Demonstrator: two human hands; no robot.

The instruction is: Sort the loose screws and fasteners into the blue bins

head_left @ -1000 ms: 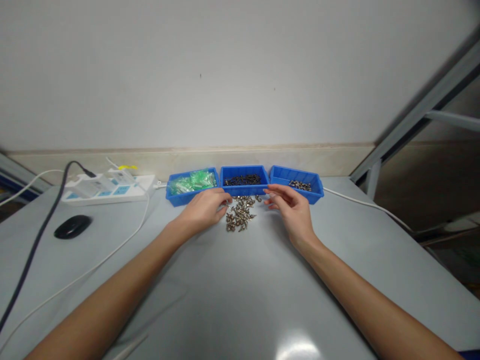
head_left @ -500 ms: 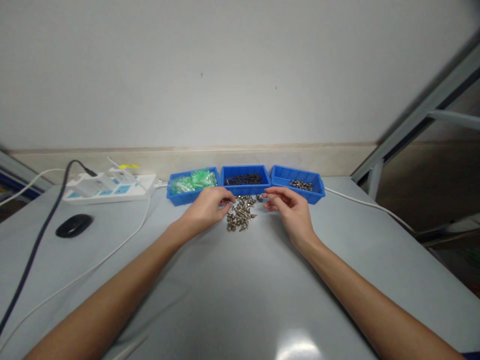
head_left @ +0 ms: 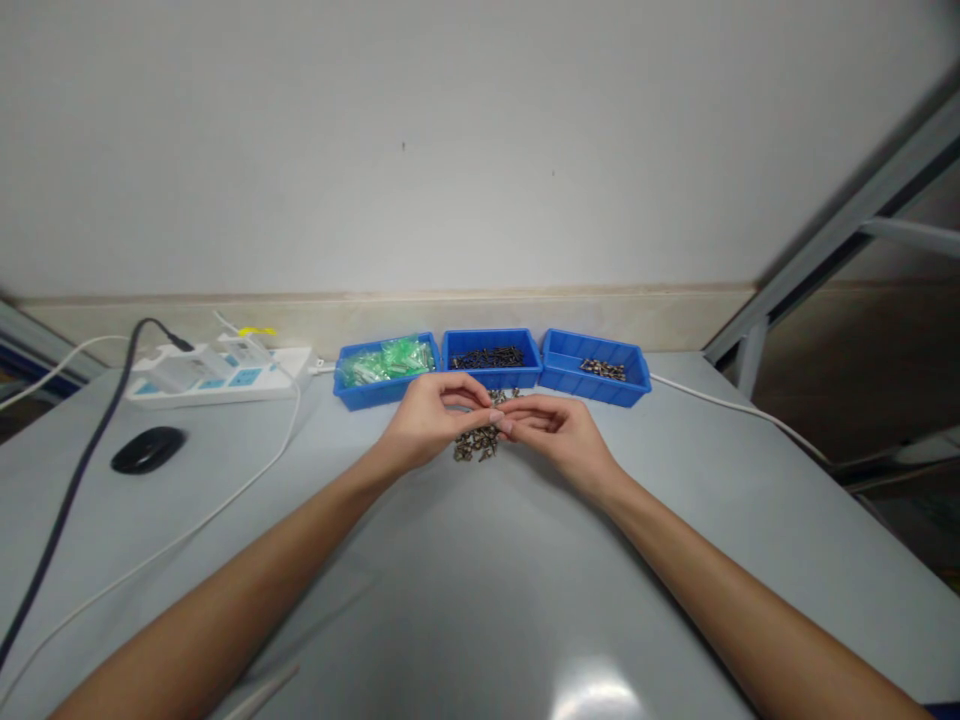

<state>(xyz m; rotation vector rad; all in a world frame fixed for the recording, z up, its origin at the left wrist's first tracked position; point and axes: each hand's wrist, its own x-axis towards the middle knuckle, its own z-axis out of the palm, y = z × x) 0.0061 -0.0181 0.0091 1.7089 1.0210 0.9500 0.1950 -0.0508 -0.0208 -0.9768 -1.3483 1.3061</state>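
Note:
My left hand (head_left: 435, 415) and my right hand (head_left: 562, 435) meet fingertip to fingertip over a pile of small metal screws (head_left: 474, 445). Both are closed in a pinch, and whatever lies between the fingertips is too small and hidden to name. Behind the pile stand three blue bins. The left bin (head_left: 360, 398) has clear and green plastic bags (head_left: 397, 357), the middle bin (head_left: 495, 379) has dark screws (head_left: 487, 358), and the right bin (head_left: 559, 376) has a small heap of metal screws (head_left: 604, 370).
At the left are a white power strip (head_left: 225, 395) with plugs, a black mouse (head_left: 148, 450) and loose cables (head_left: 82, 470). A wall (head_left: 480, 200) rises behind the table. Another white cable (head_left: 742, 408) runs to the right, near a metal frame (head_left: 832, 230).
My hands have come together from either side of the pile, my right moving left and my left slightly right, until their fingertips touch. The bins have not moved.

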